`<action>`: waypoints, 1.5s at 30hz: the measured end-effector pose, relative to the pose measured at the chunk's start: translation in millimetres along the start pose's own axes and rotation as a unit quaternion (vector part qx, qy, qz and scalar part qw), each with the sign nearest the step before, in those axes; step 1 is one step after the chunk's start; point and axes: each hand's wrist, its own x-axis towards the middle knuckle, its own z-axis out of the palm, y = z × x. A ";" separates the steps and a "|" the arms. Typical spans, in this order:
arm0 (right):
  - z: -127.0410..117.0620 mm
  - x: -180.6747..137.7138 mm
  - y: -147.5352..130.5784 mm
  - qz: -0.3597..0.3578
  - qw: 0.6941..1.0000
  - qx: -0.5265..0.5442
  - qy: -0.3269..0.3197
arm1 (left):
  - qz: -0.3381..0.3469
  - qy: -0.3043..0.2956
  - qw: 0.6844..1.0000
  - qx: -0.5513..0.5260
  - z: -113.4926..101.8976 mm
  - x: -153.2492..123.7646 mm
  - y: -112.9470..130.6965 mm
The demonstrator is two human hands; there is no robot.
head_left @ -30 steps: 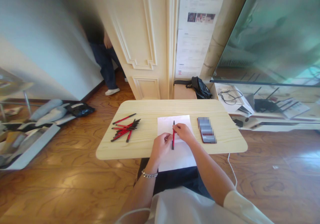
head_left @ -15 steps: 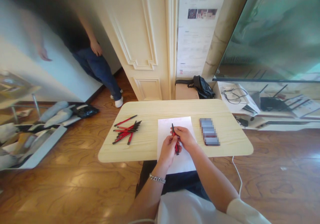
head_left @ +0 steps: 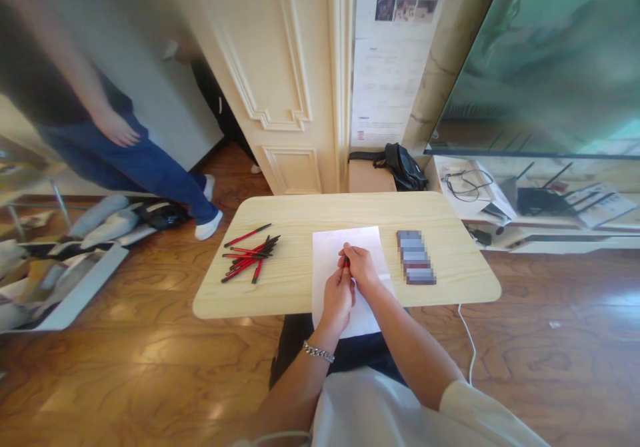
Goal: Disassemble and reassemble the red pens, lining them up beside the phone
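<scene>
Red pen with black ends (head_left: pixel 346 261): centre of the frame, above the white paper sheet (head_left: pixel 330 254), mostly hidden between my hands.
Left hand (head_left: pixel 338 297): I grip the pen's lower part, fingers curled round it.
Right hand (head_left: pixel 359 264): I pinch the pen's upper end.
Pile of red-and-black pens (head_left: pixel 249 255): left on the pale wooden table (head_left: pixel 450 287), well apart.
Dark phone (head_left: pixel 415 266): just right of the paper.
Passer-by's hand (head_left: pixel 116 127): upper left, blurred.
</scene>
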 end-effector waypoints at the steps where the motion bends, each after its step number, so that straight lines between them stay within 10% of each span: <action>1: 0.0 -0.5 0.1 0.009 1.000 0.022 -0.009 | -0.001 -0.004 1.000 -0.025 0.3 0.0 -0.7; 6: -6.8 0.1 -3.2 0.068 0.986 0.119 -0.097 | 0.001 -0.058 0.993 -0.102 -1.8 -0.4 -2.7; 13: -12.3 -1.6 -3.4 0.024 0.997 0.072 -0.006 | 0.023 -0.040 0.996 -0.078 -4.4 -0.4 -1.4; 45: -29.3 9.7 -6.8 0.044 0.991 0.083 -0.093 | 0.070 -0.062 0.993 -0.067 -7.3 12.7 -4.2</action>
